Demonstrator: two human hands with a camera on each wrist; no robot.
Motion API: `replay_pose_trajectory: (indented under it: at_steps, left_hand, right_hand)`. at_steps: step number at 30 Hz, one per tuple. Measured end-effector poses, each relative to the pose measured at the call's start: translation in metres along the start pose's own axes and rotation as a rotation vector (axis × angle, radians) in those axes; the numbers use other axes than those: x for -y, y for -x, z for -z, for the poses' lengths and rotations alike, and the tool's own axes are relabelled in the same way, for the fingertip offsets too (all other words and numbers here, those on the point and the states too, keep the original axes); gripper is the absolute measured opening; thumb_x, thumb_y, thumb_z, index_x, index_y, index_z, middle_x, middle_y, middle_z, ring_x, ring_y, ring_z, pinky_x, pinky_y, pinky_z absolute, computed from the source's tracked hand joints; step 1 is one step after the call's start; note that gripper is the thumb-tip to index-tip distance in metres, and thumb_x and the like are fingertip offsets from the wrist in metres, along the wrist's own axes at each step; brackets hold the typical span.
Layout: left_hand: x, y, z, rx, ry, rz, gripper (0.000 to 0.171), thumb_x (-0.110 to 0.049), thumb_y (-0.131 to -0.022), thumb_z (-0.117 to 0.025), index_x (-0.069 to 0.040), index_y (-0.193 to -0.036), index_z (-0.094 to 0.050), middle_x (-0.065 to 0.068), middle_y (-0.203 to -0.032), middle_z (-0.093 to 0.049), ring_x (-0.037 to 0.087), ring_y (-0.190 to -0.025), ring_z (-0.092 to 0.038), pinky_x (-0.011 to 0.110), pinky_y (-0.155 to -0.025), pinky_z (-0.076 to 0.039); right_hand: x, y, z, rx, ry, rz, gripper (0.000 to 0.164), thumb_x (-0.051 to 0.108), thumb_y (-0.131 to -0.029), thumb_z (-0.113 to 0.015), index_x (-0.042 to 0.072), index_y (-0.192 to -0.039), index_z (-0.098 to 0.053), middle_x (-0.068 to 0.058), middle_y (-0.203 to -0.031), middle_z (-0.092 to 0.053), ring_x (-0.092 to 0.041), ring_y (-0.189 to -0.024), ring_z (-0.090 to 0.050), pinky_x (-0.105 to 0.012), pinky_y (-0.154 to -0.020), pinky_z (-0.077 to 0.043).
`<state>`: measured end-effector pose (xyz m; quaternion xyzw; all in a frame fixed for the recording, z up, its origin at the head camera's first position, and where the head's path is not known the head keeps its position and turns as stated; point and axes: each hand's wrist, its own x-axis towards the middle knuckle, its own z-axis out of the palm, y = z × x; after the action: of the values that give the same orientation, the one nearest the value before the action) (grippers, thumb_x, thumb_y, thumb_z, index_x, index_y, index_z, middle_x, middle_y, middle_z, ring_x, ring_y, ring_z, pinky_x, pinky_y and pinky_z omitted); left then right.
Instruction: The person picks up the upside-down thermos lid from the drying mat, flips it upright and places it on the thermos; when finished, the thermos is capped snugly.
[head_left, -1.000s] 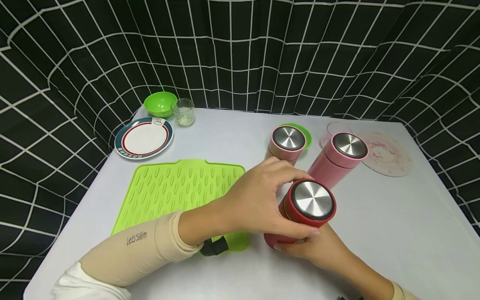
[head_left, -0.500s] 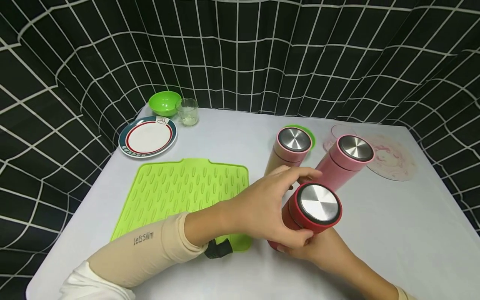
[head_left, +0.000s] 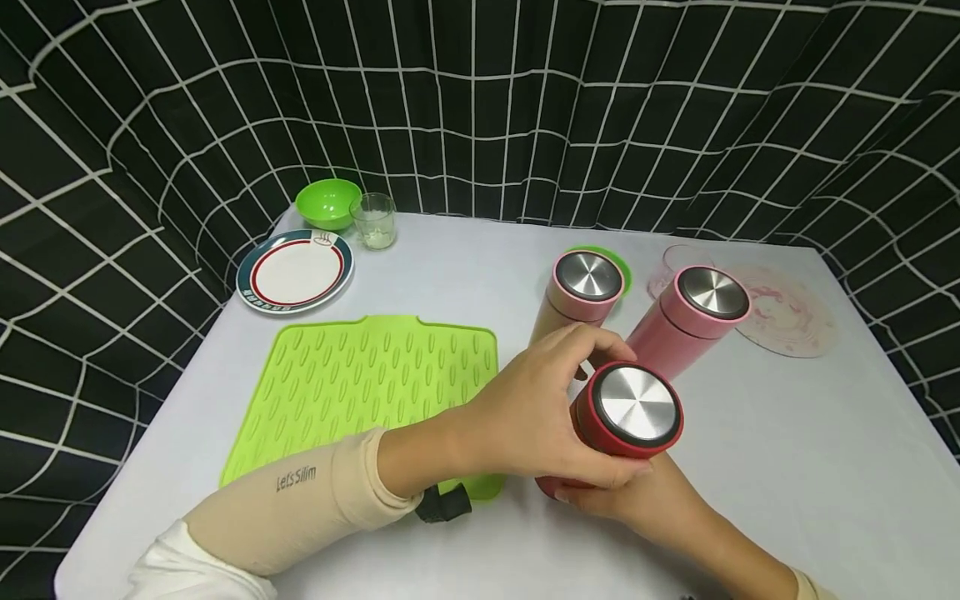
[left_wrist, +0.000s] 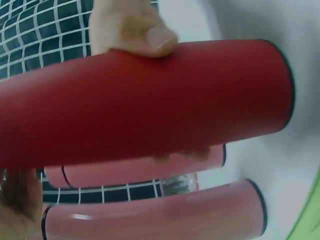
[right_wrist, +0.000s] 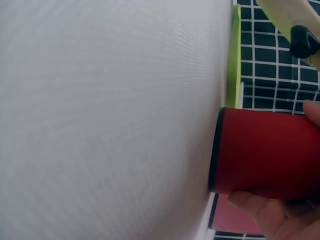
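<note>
Both hands are at a red thermos flask [head_left: 637, 404] with a brushed steel disc on its black-ringed lid, leaning in the head view. Its upper part, by the lid, is held by my left hand [head_left: 528, 408], thumb on the near side and fingers curling round the far side. Lower on the body, my right hand [head_left: 637, 500] grips it from the right; in the left wrist view its thumb [left_wrist: 161, 41] lies along the red side. The flask's black base edge [right_wrist: 216, 150] is right at the tabletop in the right wrist view.
Behind stand a pale pink thermos [head_left: 577, 300] and a pink one [head_left: 686, 321]. A green ribbed mat [head_left: 367, 375] lies left. Farther back are a plate [head_left: 296, 271], a green bowl [head_left: 327, 205] and a glass [head_left: 373, 221]. A clear patterned disc [head_left: 787, 312] lies at right.
My left hand loosened around the top of the red thermos, its fingers and thumb spreading, then closed round it again. The right hand keeps its hold; the head view has shifted slightly.
</note>
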<state>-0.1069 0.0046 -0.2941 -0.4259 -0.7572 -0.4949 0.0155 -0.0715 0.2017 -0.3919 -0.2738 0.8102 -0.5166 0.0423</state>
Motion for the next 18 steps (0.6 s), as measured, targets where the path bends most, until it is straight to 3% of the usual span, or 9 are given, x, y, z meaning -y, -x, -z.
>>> replay_pose_trajectory:
  at_steps: [7, 13, 16, 18]
  left_hand:
    - [-0.0012, 0.0013, 0.0005, -0.055, -0.027, -0.014, 0.084, -0.032, -0.06, -0.092, -0.011, -0.126, -0.045, -0.007, -0.121, -0.049, -0.001, -0.112, -0.042, 0.018, -0.089, -0.041]
    - [-0.0015, 0.0041, -0.0013, -0.082, -0.074, 0.019, 0.095, -0.037, -0.057, -0.093, -0.011, -0.13, -0.04, -0.006, -0.124, -0.046, 0.006, -0.115, -0.039, 0.021, -0.093, -0.039]
    - [-0.0013, 0.004, -0.0037, -0.115, -0.096, 0.016, 0.092, -0.04, -0.054, -0.094, -0.011, -0.126, -0.044, -0.007, -0.12, -0.047, 0.007, -0.112, -0.038, 0.02, -0.092, -0.039]
    - [-0.0012, 0.0036, -0.0029, -0.1, -0.062, 0.008, 0.084, -0.035, -0.058, -0.093, -0.013, -0.125, -0.048, -0.01, -0.118, -0.051, 0.005, -0.11, -0.04, 0.019, -0.088, -0.04]
  right_hand:
    - [0.0013, -0.0027, -0.0006, 0.004, 0.023, -0.018, 0.045, 0.017, -0.072, -0.089, 0.023, -0.107, -0.061, 0.008, -0.096, -0.067, -0.013, -0.083, -0.065, -0.029, -0.074, -0.052]
    - [0.0004, -0.0042, -0.0019, 0.02, -0.011, 0.011, 0.039, 0.017, -0.075, -0.087, 0.022, -0.105, -0.062, 0.007, -0.093, -0.068, -0.012, -0.08, -0.065, -0.029, -0.071, -0.053]
    - [0.0003, -0.0027, -0.0004, 0.024, -0.004, 0.004, 0.039, 0.018, -0.075, -0.087, 0.023, -0.104, -0.062, 0.008, -0.093, -0.068, -0.012, -0.08, -0.065, -0.029, -0.071, -0.053]
    - [-0.0003, -0.002, 0.0004, 0.021, -0.004, 0.0, 0.04, 0.017, -0.074, -0.088, 0.022, -0.104, -0.062, 0.008, -0.092, -0.067, -0.012, -0.079, -0.064, -0.029, -0.07, -0.053]
